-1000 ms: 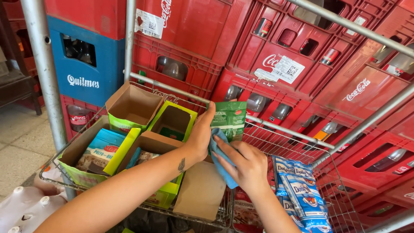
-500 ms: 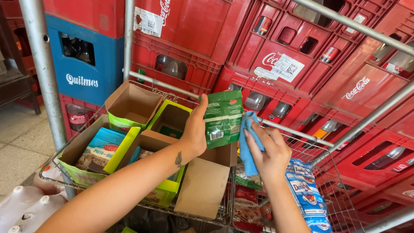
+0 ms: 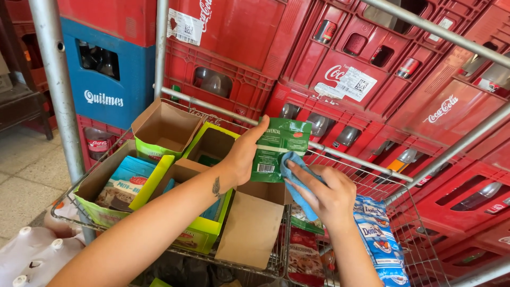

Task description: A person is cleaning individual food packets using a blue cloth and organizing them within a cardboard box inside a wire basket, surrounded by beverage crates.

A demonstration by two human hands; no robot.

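Cardboard boxes (image 3: 212, 159), wire cart (image 3: 340, 159), red crates (image 3: 372, 69)

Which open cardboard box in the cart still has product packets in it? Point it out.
The leftmost box, lime-green outside: a blue packet lies in it. The upright brown box behind looks empty.

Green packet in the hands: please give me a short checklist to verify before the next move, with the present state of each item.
1. Left hand holds the green packet firmly: ok.
2. Blue cloth in the right hand touches the packet: ok.
3. Packet lifted above the wire cart: ok.
4. Packet front side clean: cannot tell, it faces away.
5. Open cardboard box has free room: ok.
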